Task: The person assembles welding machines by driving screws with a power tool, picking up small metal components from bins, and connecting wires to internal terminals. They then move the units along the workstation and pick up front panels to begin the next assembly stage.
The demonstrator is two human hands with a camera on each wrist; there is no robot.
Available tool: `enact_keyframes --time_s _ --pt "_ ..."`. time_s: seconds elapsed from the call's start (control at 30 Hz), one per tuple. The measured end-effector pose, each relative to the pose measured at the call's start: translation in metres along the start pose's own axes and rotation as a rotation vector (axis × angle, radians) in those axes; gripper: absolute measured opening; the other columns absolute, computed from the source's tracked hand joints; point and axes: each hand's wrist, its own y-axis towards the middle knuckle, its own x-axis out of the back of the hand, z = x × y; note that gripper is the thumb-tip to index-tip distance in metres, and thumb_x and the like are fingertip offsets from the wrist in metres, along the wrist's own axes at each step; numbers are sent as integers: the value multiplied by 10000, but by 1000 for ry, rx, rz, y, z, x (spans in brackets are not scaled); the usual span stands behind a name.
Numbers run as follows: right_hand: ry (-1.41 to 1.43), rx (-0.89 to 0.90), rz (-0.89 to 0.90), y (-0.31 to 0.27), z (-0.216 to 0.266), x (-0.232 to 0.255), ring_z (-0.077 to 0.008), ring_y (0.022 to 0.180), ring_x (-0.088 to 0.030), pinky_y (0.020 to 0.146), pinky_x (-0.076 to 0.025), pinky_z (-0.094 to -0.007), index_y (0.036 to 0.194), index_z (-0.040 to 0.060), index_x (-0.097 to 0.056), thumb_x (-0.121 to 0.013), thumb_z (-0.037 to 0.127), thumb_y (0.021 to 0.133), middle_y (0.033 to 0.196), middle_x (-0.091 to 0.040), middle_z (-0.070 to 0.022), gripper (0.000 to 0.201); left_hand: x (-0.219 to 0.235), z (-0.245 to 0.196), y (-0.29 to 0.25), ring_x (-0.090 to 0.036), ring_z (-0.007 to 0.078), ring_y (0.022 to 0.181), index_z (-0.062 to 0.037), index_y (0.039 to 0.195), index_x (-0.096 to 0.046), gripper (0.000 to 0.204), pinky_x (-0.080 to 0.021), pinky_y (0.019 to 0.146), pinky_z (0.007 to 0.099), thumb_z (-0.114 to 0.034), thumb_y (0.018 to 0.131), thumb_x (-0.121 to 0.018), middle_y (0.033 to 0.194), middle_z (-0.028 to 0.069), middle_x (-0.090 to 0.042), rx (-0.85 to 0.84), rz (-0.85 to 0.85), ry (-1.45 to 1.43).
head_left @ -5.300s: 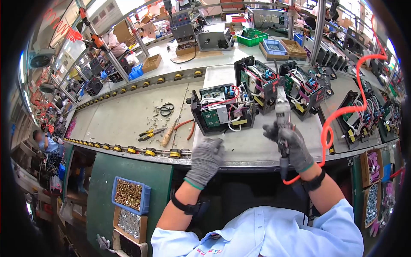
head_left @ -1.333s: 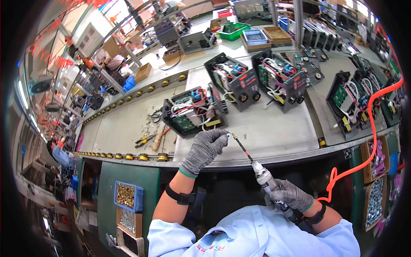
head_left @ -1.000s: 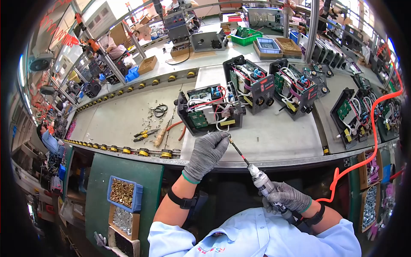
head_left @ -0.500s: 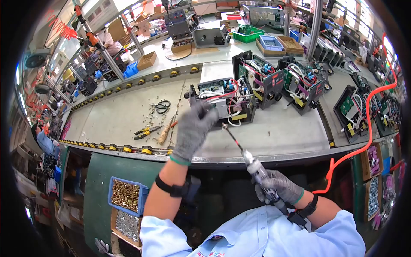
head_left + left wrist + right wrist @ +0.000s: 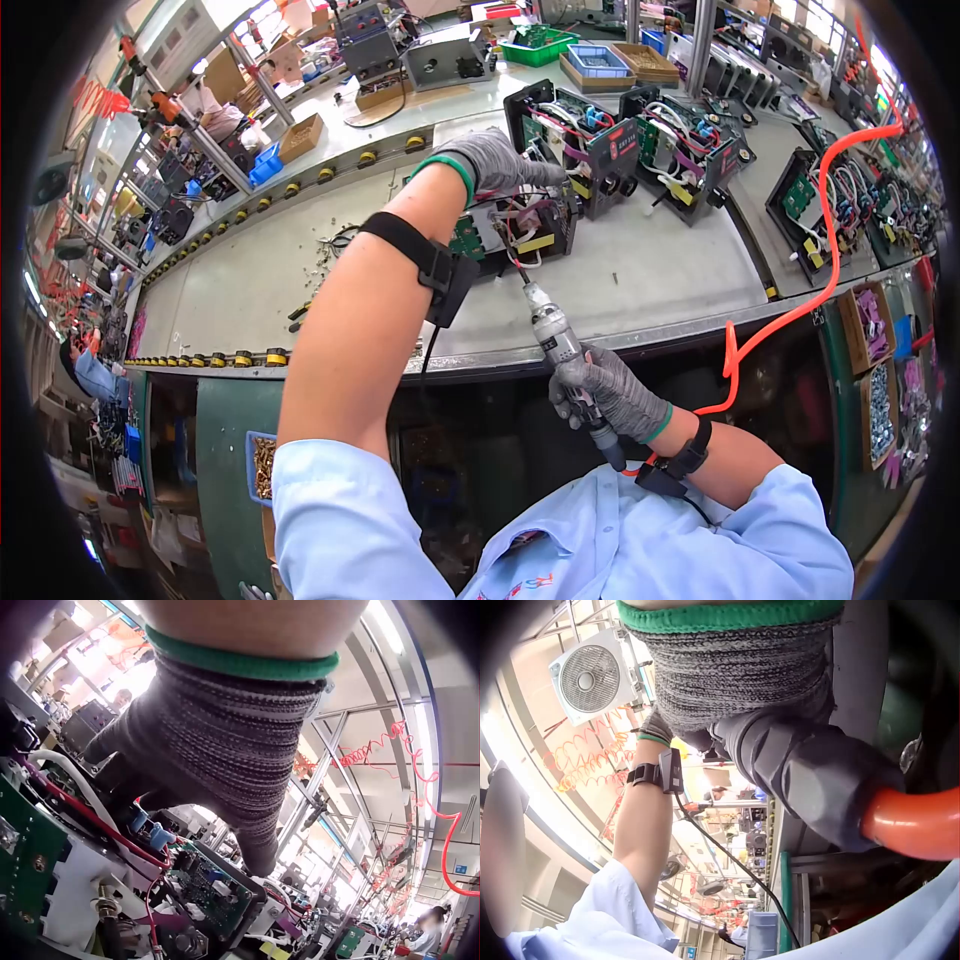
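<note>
In the head view my left hand (image 5: 500,163) reaches over the nearest open-cased electronic unit (image 5: 466,238). The left wrist view shows this hand (image 5: 214,742) with thumb and fingers spread wide across the unit's top, some fingers hidden in shadow behind wires. My right hand (image 5: 618,392) grips an air screwdriver (image 5: 556,335), tilted so that its bit reaches the unit's near side. A bolt with a washer (image 5: 105,902) shows at the bit's tip among the wiring. In the right wrist view, the screwdriver's hose fitting (image 5: 810,776) sticks out below the glove.
Two similar units (image 5: 690,160) stand to the right, with more beyond the gap. The orange air hose (image 5: 790,312) loops along the right side. A small loose screw (image 5: 615,277) lies on the white board. A blue bin of brass-coloured bolts (image 5: 262,468) sits at lower left.
My left hand has left the driver's tip, where it pinched a small bolt, and moved up over the nearest unit. The right hand has brought the screwdriver forward and left, into the unit.
</note>
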Motion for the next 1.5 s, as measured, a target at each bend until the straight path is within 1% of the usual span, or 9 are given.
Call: enact_keyframes --time_s 0.13,0.27,0.53,0.7,0.8,0.93,1.07,1.43,1.5 --pt "0 23 -33 3 -9 -4 -122 689 -667 565 -581 -263 1104 74 -560 -754 393 902 838 -658 -57 425 -5 -3 11 -677 389 1099 75 1076 -736 1313 -501 984 481 -1088 590 -369 1101 281 -709 -5 -76 2" --pt "14 25 -62 5 -6 -9 -118 685 -666 561 -576 -263 1109 78 -559 -765 390 898 838 -654 -50 429 -10 -13 16 -664 372 1108 20 1058 -762 1207 -492 984 471 -1056 615 -442 1116 234 -720 16 -75 22" --pt "-47 -10 -38 7 -6 -6 -152 708 -679 557 -589 -285 1160 44 -553 -724 410 915 845 -661 -77 472 -8 -9 18 -688 358 1057 67 1049 -740 1180 -529 953 459 -997 555 -617 1057 241 -731 -15 -88 -38" --pt "738 -171 255 -2 8 -31 -226 781 -688 574 -603 -314 1225 7 -566 -702 447 923 889 -665 -107 550 -8 -9 15 -686 373 1066 80 1053 -732 1192 -521 962 470 -1007 587 -577 1080 255 -723 -1 -62 -26" --pt "662 -137 200 -3 4 -37 -243 810 -697 598 -621 -335 1216 6 -569 -693 441 933 913 -669 -108 533 -10 -6 12 -670 399 1090 95 1106 -705 1252 -508 981 473 -1039 643 -448 1083 278 -713 -2 -50 50" --pt "476 -106 89 1 -9 -35 -242 811 -708 606 -626 -332 1216 12 -571 -690 443 936 923 -675 -103 527 2 8 7 -596 399 1245 103 1325 -565 1252 -473 1048 446 -954 656 -608 1335 318 -596 -22 63 -20" --pt "484 -89 81 -2 -2 -39 -242 807 -707 605 -627 -330 1215 9 -573 -696 441 931 924 -678 -101 532 -8 11 12 -602 411 1233 97 1346 -538 1265 -479 1056 443 -870 562 -764 1312 313 -611 -1 -46 95" --pt "664 -124 146 -8 23 -44 -239 728 -644 547 -613 -343 1223 -3 -577 -688 419 918 887 -655 -89 532 -33 -22 4 -589 426 1257 38 1378 -537 1190 -505 1053 456 -745 532 -832 1348 279 -595 178 -193 368" --pt "809 -145 259 -7 23 -42 -207 746 -669 561 -614 -321 1188 18 -558 -669 395 955 889 -649 -90 457 -32 -19 7 -601 420 1236 41 1371 -542 1179 -510 1047 455 -742 536 -826 1327 276 -607 171 -180 365"
